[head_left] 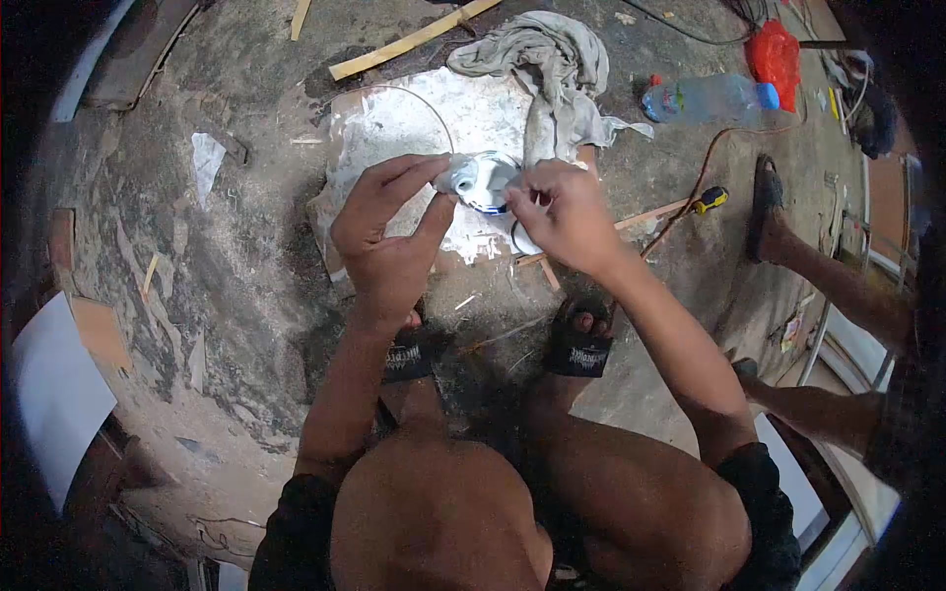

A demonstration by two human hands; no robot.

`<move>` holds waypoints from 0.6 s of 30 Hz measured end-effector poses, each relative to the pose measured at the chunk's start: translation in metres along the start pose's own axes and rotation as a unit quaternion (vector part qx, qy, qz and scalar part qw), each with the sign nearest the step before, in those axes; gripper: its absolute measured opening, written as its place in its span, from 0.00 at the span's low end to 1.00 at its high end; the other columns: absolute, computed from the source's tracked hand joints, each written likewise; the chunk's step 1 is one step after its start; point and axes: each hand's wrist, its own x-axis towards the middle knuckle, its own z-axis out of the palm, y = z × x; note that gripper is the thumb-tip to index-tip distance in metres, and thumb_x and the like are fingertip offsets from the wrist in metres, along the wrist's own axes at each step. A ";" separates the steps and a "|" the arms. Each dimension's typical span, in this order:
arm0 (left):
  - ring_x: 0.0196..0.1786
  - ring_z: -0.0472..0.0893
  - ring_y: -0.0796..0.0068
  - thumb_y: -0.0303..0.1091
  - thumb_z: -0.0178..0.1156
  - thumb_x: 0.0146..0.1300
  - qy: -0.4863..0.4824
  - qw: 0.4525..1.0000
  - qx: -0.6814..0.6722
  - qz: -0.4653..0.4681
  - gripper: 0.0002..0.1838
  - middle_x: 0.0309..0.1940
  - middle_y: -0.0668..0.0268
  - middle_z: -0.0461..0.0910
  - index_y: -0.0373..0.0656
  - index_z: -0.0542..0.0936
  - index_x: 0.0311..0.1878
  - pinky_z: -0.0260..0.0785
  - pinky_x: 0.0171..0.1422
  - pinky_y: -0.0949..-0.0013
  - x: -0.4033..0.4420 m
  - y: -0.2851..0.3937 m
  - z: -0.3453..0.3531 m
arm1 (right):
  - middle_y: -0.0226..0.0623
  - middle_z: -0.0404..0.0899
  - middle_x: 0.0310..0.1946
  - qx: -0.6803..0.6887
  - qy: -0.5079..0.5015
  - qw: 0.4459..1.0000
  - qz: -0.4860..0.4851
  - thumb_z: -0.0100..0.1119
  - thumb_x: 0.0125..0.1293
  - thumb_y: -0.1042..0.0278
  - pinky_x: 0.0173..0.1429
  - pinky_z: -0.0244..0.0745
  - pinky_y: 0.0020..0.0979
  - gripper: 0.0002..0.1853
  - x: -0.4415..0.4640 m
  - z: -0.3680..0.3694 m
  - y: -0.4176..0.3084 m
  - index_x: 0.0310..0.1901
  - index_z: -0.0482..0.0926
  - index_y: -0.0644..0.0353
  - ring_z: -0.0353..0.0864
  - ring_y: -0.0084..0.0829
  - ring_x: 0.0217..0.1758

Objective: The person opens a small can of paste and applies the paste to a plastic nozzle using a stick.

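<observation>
My left hand (392, 222) pinches a small pale tubular piece with a hole (460, 181) between thumb and fingertips. Just right of that piece is a round white container with a blue edge (487, 197), over the white-smeared board (394, 128). At the container's right side, my right hand (564, 210) has its fingers closed together. What those fingers hold is hidden; a thin dark curved strip (514, 236) shows just beneath them.
A crumpled grey cloth (552, 59) lies on the board's far right corner. Beyond are a plastic bottle (714, 98), a red bag (774, 59) and a wooden strip (404, 47). A yellow-handled screwdriver (710, 200) lies right, near another person's legs (838, 276).
</observation>
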 end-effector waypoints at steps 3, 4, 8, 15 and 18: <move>0.51 0.83 0.68 0.18 0.72 0.55 0.001 1.000 -0.008 -0.002 0.18 0.48 0.62 0.84 0.43 0.86 0.49 0.75 0.58 0.67 -0.001 -0.004 0.001 | 0.43 0.81 0.26 0.062 0.036 0.994 0.087 0.65 0.61 0.67 0.42 0.71 0.42 0.07 0.001 -0.002 -0.007 0.34 0.86 0.61 0.80 0.44 0.30; 0.51 0.83 0.69 0.18 0.72 0.55 0.002 1.000 -0.010 -0.002 0.18 0.48 0.62 0.84 0.42 0.86 0.49 0.75 0.58 0.67 -0.002 -0.005 0.002 | 0.43 0.82 0.26 0.001 0.059 0.997 0.048 0.65 0.61 0.67 0.41 0.72 0.41 0.07 0.002 -0.004 -0.003 0.34 0.86 0.61 0.81 0.43 0.31; 0.51 0.82 0.70 0.17 0.71 0.55 -0.002 1.000 -0.003 -0.004 0.18 0.48 0.62 0.84 0.42 0.86 0.50 0.74 0.59 0.67 -0.001 -0.006 0.003 | 0.45 0.83 0.28 -0.162 0.027 0.982 -0.092 0.64 0.62 0.70 0.35 0.76 0.34 0.07 -0.003 -0.011 -0.001 0.35 0.87 0.63 0.83 0.38 0.30; 0.52 0.83 0.70 0.17 0.71 0.55 -0.003 1.000 -0.010 -0.008 0.18 0.48 0.62 0.84 0.41 0.86 0.50 0.74 0.59 0.68 0.000 -0.006 0.004 | 0.42 0.83 0.26 0.059 0.131 0.987 0.075 0.66 0.60 0.73 0.33 0.74 0.30 0.05 -0.016 -0.009 -0.009 0.35 0.87 0.64 0.80 0.29 0.28; 0.52 0.82 0.70 0.17 0.71 0.56 -0.007 1.000 -0.009 -0.004 0.18 0.48 0.62 0.84 0.40 0.86 0.51 0.74 0.60 0.68 0.000 -0.007 0.005 | 0.40 0.81 0.25 0.047 0.167 0.982 0.072 0.68 0.60 0.73 0.33 0.73 0.29 0.05 -0.019 -0.023 -0.018 0.35 0.87 0.65 0.79 0.27 0.27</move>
